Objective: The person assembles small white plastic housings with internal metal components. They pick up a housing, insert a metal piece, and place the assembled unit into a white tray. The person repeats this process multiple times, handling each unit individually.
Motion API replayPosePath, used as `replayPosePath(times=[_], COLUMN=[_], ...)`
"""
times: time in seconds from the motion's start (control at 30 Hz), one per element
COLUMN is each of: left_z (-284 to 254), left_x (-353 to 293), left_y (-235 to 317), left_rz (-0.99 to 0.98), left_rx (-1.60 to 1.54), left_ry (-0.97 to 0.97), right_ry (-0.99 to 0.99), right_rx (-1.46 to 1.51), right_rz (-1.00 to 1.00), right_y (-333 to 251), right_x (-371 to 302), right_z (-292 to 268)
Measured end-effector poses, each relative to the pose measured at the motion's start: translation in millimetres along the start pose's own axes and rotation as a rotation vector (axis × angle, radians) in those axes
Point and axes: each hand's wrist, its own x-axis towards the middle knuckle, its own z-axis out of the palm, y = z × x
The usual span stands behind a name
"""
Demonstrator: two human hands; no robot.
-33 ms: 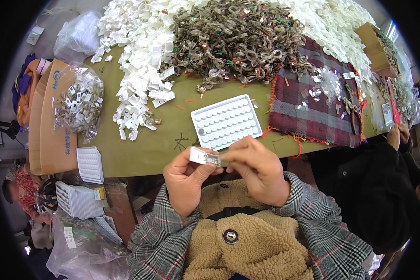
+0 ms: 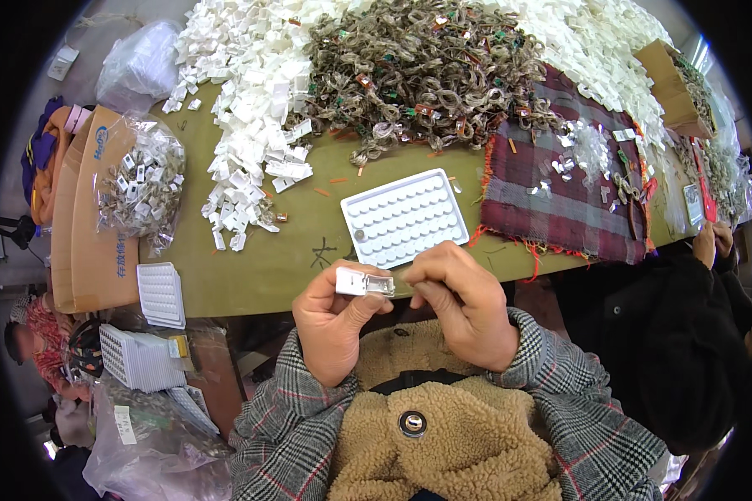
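My left hand is closed around a small white plastic casing and holds it level in front of my chest. The casing's right end has an open hollow that shows a greyish, shiny inside. Just right of that end is my right hand, thumb and fingertips pressed together. Whatever they pinch, if anything, is too small to make out, and a slight gap parts them from the casing. Beyond my hands on the table lies a white tray with rows of round cups, and one small round grey piece sits at its left side.
White casings pile up at the far left, beside a heap of coiled clear wires. A plaid cloth with small clear bits lies right. A cardboard box and stacked trays stand left. A person's hands are far right.
My right fingertips have drawn slightly back from the casing's open end. The casing has turned a little in my left hand, so its hollow shows more.
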Motion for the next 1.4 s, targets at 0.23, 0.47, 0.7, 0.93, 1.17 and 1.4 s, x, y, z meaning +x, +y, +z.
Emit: replayPosePath(times=[0.23, 0.47, 0.7, 0.93, 1.17, 1.4], left_z=[2, 2, 0, -7, -3, -14], left_x=[-4, -9, -11, -11, -15, -13], left_y=[-5, -1, -7, -16, -20, -8], left_rz=[0.049, 0.069, 0.188, -0.282, -0.359, -0.377], left_rx=[-0.132, -0.005, -0.050, -0.746, -0.317, -0.212], left_ry=[-0.032, -0.099, -0.101, -0.200, -0.091, -0.039], right_ry=[0.002, 0.044, -0.038, -0.050, 0.021, -0.043], right_rx=[-0.078, -0.107, 0.394, 0.272, -0.230, -0.175], right_rz=[0.055, 0.025, 0.509, 0.448, -0.107, -0.066], right_y=[-2, -3, -4, -4, -7, 4], right_x=[-7, -9, -9, -13, -12, 1], right_z=[4, 6, 7, 2, 0, 2])
